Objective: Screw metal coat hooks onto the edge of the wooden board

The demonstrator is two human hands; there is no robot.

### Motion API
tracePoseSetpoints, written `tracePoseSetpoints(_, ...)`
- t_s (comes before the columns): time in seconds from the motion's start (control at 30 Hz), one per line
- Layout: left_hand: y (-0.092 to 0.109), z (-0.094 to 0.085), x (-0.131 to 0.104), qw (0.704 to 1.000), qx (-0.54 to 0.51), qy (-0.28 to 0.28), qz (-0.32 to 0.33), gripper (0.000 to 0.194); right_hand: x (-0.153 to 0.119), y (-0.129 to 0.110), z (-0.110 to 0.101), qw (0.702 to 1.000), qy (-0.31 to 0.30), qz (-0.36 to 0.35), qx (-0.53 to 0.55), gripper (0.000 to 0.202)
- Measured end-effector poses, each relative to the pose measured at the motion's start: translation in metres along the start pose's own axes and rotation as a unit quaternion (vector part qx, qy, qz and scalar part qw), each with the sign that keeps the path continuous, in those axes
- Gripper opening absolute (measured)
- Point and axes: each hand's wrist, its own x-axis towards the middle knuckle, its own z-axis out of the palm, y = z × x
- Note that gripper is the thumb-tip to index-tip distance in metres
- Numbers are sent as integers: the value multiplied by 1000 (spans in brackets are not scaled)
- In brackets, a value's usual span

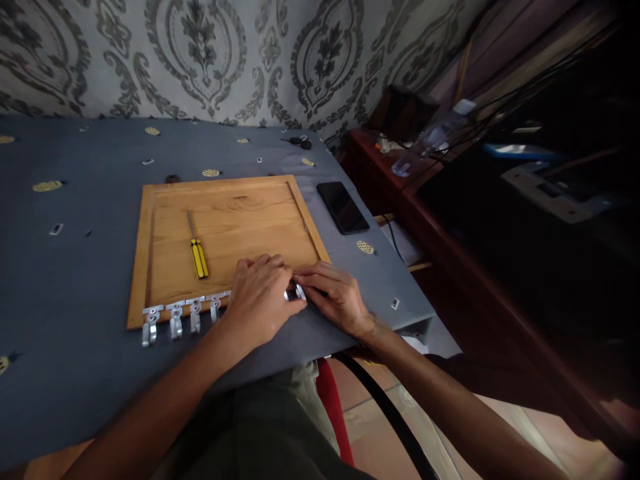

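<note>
A framed wooden panel (pixel 220 227) lies flat on the blue cloth. Along its near edge sits a row of several metal hooks (pixel 176 320), their curved ends hanging toward me. My left hand (pixel 265 297) rests over the near edge, fingers curled, its thumb against a shiny metal hook (pixel 299 292). On the other side of that same hook, my right hand (pixel 337 293) pinches with thumb and fingers closed. The fingers partly cover this hook. A yellow-handled screwdriver (pixel 199 257) lies on the panel, apart from both hands.
A black phone (pixel 343 207) lies right of the panel, and keys (pixel 301 142) lie near the back. A patterned curtain (pixel 200 60) hangs behind the cloth-covered surface (pixel 90 260). To the right, a dark red wooden desk (pixel 450 260) bears a plastic bottle (pixel 433 139).
</note>
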Motion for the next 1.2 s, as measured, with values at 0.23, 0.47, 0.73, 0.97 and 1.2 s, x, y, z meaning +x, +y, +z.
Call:
tracePoseSetpoints(0.23,-1,3,0,1000,-7,8,2,19,-1,-1,0,1000,4,9,10,18)
tracePoseSetpoints(0.47,2,-3,0,1000,-13,3,-7,18,0,-4,1,997,13,70,22,16)
tracePoseSetpoints(0.73,4,-7,1,1000,-12,-6,-15,18,-1,-1,1,994,13,97,43,16)
tracePoseSetpoints(0.97,3,-5,1,1000,-3,-13,-9,18,1,0,1,993,8,98,66,14)
tracePoseSetpoints(1.2,2,-6,1,1000,-15,-18,-12,21,3,0,-5,988,33,121,87,15)
